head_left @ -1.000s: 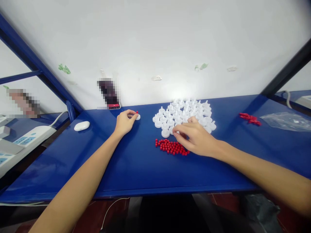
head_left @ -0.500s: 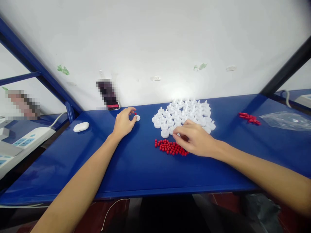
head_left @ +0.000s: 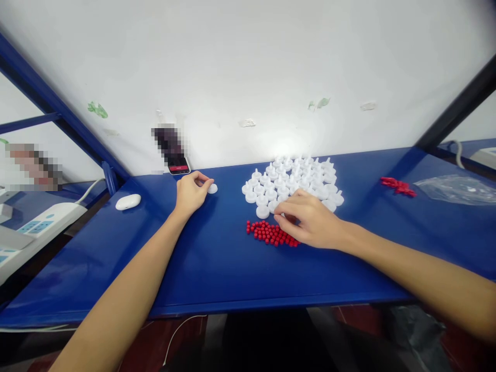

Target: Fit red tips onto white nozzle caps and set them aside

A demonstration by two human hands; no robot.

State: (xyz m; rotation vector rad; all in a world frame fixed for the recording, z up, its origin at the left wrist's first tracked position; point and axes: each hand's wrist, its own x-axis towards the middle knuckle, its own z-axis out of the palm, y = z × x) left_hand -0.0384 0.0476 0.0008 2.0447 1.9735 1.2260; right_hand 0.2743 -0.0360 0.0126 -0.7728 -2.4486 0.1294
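At far L, a white power strip (head_left: 58, 227) is lying by the side of the blue tabletop (head_left: 217, 268). Next, a small white case (head_left: 128, 202) is sitting on the tabletop, & a phone (head_left: 179, 166) is leaning on the wall (head_left: 232, 67), partly blurred out.

Then comes the L hand (head_left: 191, 195). Its grip is closing tight, thumb & finger tips meeting at the top of a lone white piece (head_left: 213, 189), & it looks like it's pinching it. The piece is sitting flat on the tabletop, just to the R of the palm, right under the tips. Its long axis is prob. pointing up, but fingers are hiding the top, so can't tell for sure. The L hand is being much nearer to it; the R hand is staying well apart.

In the middle, small red bits (head_left: 267, 232) are lying on the near side of a big bunch of white pieces (head_left: 292, 181), most w/ thin stems pointing up. The R hand (head_left: 310, 217) is hanging over the near R part of both, fingers curling, tips almost meeting beside the front white pieces; can't tell if its grip is holding anything.

Farther R, a red heap (head_left: 398, 187) is lying next to a clear bag (head_left: 461, 190)
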